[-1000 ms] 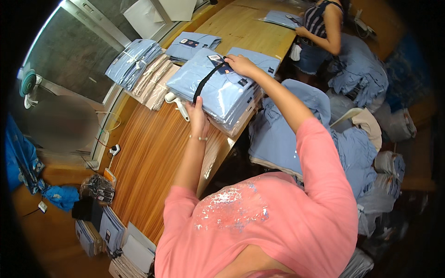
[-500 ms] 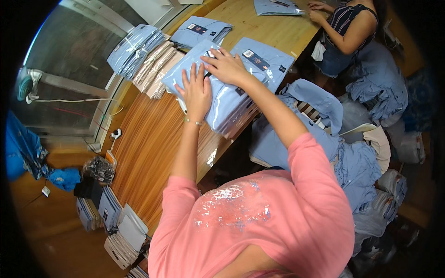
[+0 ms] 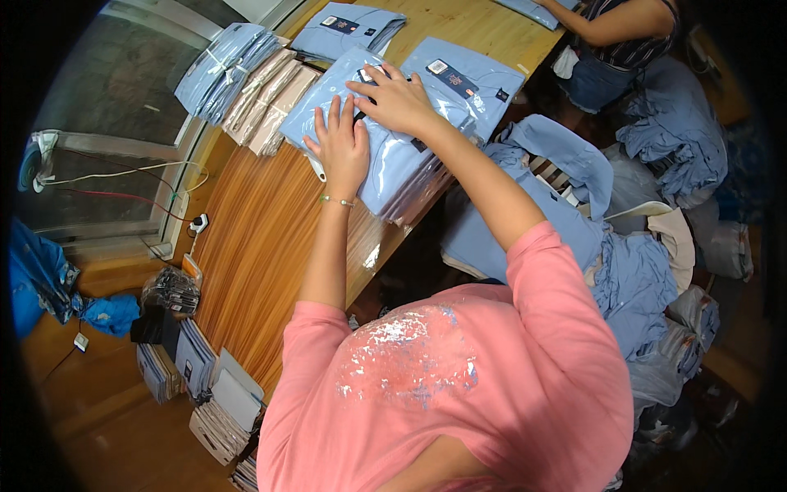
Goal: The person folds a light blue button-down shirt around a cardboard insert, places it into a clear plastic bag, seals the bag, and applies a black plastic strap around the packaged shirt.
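Note:
Both palms lie on a stack of light-blue folded shirts in clear plastic bags (image 3: 387, 182), near the table's right edge. My left hand (image 3: 341, 152) rests flat on its left part, fingers spread and holding nothing. Farther up on the same stack, my right hand (image 3: 395, 100) is open too, its fingers spread over the top bag and partly covering a dark label. Just beyond my right hand lies another folded blue shirt with a dark tag (image 3: 479, 78). A bagged blue shirt (image 3: 348, 31) sits behind the stack.
Left of the stack stand tied blue shirts (image 3: 225, 70) and beige packs (image 3: 270, 102) on the wooden table (image 3: 246, 213). Blue garments (image 3: 557, 230) heap over a chair at right. A co-worker's arm (image 3: 611, 29) touches a blue pack at far right. Several packs (image 3: 197, 361) stand lower left.
My hands stay flat on the stack with little movement. The whole view has shifted slightly, so the table things sit higher. The co-worker's arm now reaches farther toward the table.

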{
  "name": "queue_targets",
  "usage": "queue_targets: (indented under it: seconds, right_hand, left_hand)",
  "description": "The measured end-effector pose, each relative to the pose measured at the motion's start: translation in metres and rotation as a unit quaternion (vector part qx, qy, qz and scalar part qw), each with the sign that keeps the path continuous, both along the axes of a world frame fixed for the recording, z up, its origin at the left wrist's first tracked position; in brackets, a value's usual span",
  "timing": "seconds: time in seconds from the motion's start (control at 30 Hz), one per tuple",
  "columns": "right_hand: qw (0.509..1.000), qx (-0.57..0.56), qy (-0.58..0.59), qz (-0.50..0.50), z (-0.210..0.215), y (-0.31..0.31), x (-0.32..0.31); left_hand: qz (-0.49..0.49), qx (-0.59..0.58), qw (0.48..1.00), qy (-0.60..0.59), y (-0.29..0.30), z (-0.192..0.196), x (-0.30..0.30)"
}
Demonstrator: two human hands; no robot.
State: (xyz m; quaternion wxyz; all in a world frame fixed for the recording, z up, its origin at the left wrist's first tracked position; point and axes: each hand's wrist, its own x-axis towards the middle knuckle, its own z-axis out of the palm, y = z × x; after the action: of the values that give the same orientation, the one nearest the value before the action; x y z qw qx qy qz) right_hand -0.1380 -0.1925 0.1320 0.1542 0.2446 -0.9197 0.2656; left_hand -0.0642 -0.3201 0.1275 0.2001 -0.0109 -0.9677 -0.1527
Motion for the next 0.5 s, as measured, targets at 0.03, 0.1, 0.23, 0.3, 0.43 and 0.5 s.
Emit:
queue_targets:
  seconds: [0.03,0.1,0.23,0.3,0.43,0.5]
  right_hand:
    - [1.000,-0.002,-0.004,0.008,0.002,0.001,-0.002]
    - [1.000,0.006,-0.019,0.008,0.000,0.005,-0.009]
    - [0.974,-0.217,-0.039,0.061,0.004,0.040,-0.037]
    - [0.923,-0.353,0.100,0.116,0.030,0.085,-0.030]
    - [0.891,-0.448,-0.069,0.018,0.001,0.259,0.049]
    - [0.853,-0.426,-0.217,-0.209,-0.082,0.345,0.101]
  left_hand:
    - [-0.004,-0.004,1.000,0.002,0.000,0.001,-0.003]
    - [-0.024,-0.021,0.999,0.019,-0.001,-0.005,-0.009]
    - [-0.039,-0.030,0.999,-0.012,0.003,0.005,-0.023]
    - [-0.007,-0.035,0.997,0.064,-0.007,0.015,-0.005]
    - [-0.183,0.191,0.943,0.203,0.065,0.104,0.081]
    - [-0.371,0.276,0.883,0.085,0.127,0.093,0.087]
